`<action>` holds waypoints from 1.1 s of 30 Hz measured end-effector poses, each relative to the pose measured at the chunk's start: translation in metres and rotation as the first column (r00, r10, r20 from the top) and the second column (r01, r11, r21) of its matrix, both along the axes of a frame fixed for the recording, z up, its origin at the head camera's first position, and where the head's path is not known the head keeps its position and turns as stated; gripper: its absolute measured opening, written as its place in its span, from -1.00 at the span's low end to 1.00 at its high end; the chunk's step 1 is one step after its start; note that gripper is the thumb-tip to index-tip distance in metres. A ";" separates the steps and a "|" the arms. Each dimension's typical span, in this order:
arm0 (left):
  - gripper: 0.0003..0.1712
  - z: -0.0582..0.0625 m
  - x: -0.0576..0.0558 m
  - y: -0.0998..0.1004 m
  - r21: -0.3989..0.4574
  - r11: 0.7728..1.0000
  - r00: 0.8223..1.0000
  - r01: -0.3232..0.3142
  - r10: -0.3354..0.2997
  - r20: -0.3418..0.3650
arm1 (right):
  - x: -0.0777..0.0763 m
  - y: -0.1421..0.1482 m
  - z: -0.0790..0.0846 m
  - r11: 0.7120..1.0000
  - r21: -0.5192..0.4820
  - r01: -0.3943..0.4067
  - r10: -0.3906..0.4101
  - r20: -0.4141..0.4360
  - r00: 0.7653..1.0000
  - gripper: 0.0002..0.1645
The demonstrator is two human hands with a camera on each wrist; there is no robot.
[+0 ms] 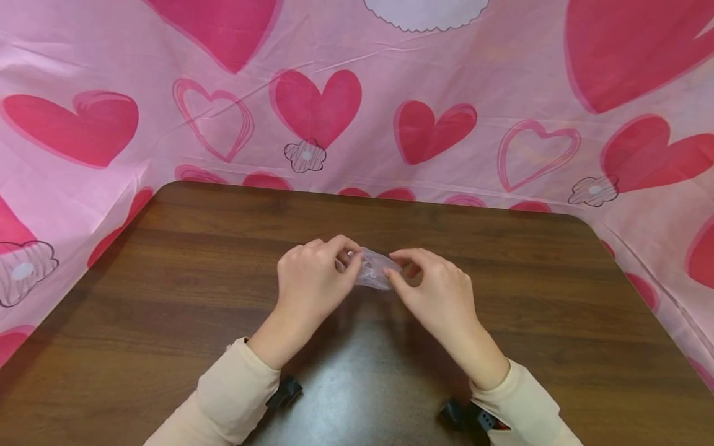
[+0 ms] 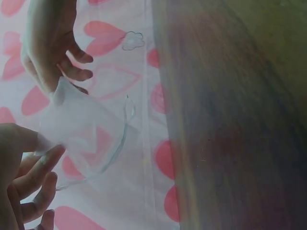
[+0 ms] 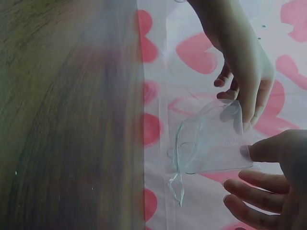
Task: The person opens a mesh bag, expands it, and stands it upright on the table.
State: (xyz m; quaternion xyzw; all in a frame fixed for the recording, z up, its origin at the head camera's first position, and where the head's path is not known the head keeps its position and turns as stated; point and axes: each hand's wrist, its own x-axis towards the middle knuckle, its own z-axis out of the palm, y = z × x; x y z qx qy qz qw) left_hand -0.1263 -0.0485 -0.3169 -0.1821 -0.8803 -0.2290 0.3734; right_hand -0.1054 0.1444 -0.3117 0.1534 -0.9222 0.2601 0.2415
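Between the two hands is a small sheer, whitish drawstring pouch, raised over the table. My left hand pinches one top corner between thumb and fingers. The opposite top corner is pinched by my right hand. In the left wrist view the pouch is see-through, and a thin ribbon runs along its far side with a loop at the end. From the right wrist, the pouch looks flat and spread, its ribbon loop hanging free. Nothing shows inside it.
A dark brown wooden table with rounded far corners lies beneath the hands. Pink cloth printed with red hearts covers the wall behind and both sides. Black straps sit at the wrists, by the cream sleeves.
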 end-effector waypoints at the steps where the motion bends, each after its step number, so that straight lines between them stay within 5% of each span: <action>1: -0.96 0.000 0.000 0.000 0.009 1.000 1.000 -0.001 0.001 0.000 | -0.001 0.001 0.000 1.000 -0.001 0.008 -0.008 -0.001 1.000 -0.71; 11: -0.94 0.002 0.000 0.000 0.032 0.999 1.000 0.002 -0.002 0.012 | -0.003 0.003 0.001 0.999 -0.015 0.048 -0.048 -0.025 0.999 -0.88; 33: -0.85 -0.001 -0.001 -0.001 0.009 1.000 1.000 0.015 -0.015 0.027 | -0.002 0.003 0.000 0.998 -0.017 0.055 -0.056 -0.060 0.997 -0.76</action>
